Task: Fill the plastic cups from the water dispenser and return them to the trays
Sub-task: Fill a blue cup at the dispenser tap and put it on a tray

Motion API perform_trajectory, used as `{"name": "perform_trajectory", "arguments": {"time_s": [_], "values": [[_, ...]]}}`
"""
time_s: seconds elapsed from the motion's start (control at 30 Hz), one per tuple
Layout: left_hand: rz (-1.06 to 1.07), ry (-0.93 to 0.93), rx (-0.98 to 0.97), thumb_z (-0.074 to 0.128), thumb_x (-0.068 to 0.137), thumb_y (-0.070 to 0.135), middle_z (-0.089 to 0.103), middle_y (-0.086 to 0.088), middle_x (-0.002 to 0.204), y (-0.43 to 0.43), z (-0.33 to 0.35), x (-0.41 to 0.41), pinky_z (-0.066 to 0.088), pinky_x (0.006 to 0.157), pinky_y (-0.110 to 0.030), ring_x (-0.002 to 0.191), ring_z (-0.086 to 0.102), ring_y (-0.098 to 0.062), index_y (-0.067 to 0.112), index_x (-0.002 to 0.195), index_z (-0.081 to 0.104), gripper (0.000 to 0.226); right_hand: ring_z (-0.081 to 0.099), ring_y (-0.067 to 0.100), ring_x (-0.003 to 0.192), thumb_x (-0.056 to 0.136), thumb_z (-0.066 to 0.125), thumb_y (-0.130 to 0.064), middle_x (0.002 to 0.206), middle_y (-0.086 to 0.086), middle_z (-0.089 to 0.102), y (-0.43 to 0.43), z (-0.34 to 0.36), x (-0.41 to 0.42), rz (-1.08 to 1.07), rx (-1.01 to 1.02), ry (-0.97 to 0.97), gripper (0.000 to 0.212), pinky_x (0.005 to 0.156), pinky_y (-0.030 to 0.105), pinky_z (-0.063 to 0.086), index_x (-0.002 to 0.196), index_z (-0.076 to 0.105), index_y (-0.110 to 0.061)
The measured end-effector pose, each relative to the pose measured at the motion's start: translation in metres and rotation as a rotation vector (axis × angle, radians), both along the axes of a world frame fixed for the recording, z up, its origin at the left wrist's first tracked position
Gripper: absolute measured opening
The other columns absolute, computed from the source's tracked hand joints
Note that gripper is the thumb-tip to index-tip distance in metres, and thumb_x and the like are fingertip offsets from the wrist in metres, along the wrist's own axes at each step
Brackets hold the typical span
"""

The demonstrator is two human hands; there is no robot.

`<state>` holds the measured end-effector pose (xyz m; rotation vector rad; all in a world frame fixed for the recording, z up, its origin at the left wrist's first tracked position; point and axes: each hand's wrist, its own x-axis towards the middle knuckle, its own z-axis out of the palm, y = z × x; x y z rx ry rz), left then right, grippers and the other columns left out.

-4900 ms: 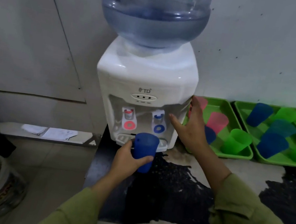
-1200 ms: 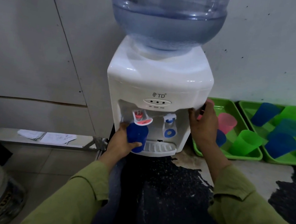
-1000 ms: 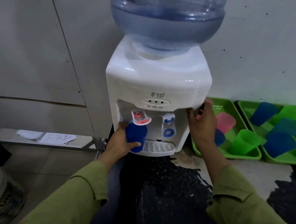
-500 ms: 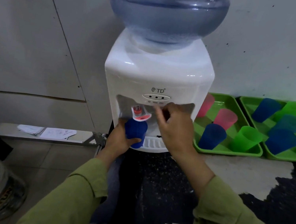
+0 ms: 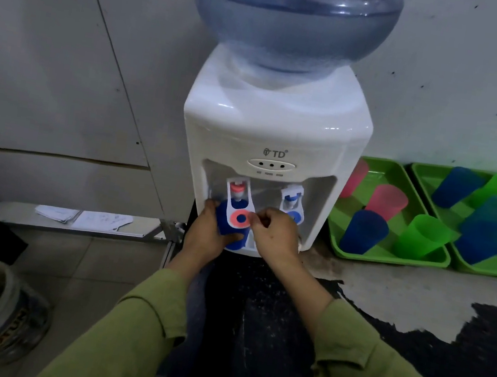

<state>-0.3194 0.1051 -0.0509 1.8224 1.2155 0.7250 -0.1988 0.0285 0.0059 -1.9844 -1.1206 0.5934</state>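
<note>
your left hand (image 5: 204,235) gripped cup (image 5: 223,221) under red tap (image 5: 237,188); right hand (image 5: 275,236) pinched lever (image 5: 240,217). water level was hidden: overflow risk if held long.

Water dispenser (image 5: 278,121) body is glossy white moulded plastic, red tap lever (image 5: 239,208) likewise; water bottle (image 5: 293,17) on top is clear blue-tinted plastic with sharp highlights. Blue cup (image 5: 222,218) and the cups in the green trays (image 5: 391,258) are smooth translucent plastic, and the trays are slightly shiny. Tabletop (image 5: 253,318) has a rough, speckled black coating, flaked to pale bare patches; sleeves (image 5: 135,333) matt olive cloth, wall (image 5: 449,89) matt paint, floor tiles (image 5: 94,262) smooth.
</note>
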Motion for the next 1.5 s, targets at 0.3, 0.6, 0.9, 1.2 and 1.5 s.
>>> {"name": "perform_trajectory", "arguments": {"time_s": [0.3,0.6,0.9,1.2,1.5], "values": [[0.004,0.01,-0.013,0.085,0.063,0.018,0.053,0.009,0.104,0.0,0.003,0.001,0.041,0.075,-0.025,0.092,0.052,-0.01,0.024,0.109,0.036,0.067,0.061,0.027,0.085,0.091,0.053,-0.041,0.09,0.009,0.067,0.023,-0.019,0.001,-0.015,-0.095,-0.103,0.031,0.064,0.027,0.035,0.086,0.063,-0.012],[0.024,-0.091,-0.06,0.085,0.059,0.01,0.056,0.013,0.095,-0.019,-0.002,-0.001,0.043,0.062,-0.004,0.081,0.054,0.004,0.023,0.103,0.046,0.06,0.06,0.022,0.077,0.091,0.051,-0.036,0.074,0.002,0.061,-0.009,-0.018,0.018,0.028,-0.026,-0.146,0.024,0.06,0.025,0.035,0.078,0.059,-0.017],[-0.002,-0.029,-0.079,0.087,0.059,0.027,0.057,-0.003,0.119,-0.051,-0.01,0.004,0.043,0.066,-0.007,0.097,0.057,-0.013,0.013,0.12,0.053,0.071,0.059,0.022,0.069,0.089,0.057,-0.026,0.073,0.009,0.066,-0.055,-0.022,0.072,-0.08,0.015,-0.234,0.022,0.057,0.025,0.031,0.079,0.065,-0.008],[-0.2,-0.064,-0.027,0.084,0.054,0.049,0.058,0.008,0.116,-0.083,0.027,0.067,0.05,0.073,-0.015,0.095,0.057,0.001,0.027,0.111,0.051,0.07,0.063,0.029,0.077,0.086,0.061,-0.016,0.084,0.017,0.069,-0.077,0.002,0.151,-0.225,0.148,-0.341,0.015,0.06,0.021,0.03,0.087,0.066,-0.002],[-0.313,-0.177,0.074,0.084,0.058,0.046,0.059,0.01,0.113,-0.084,0.096,0.188,0.045,0.071,-0.008,0.096,0.058,-0.002,0.023,0.111,0.05,0.067,0.064,0.03,0.086,0.087,0.06,-0.016,0.092,0.02,0.07,-0.066,0.036,0.266,-0.316,0.211,-0.314,0.02,0.06,0.018,0.03,0.096,0.066,0.001]]}}
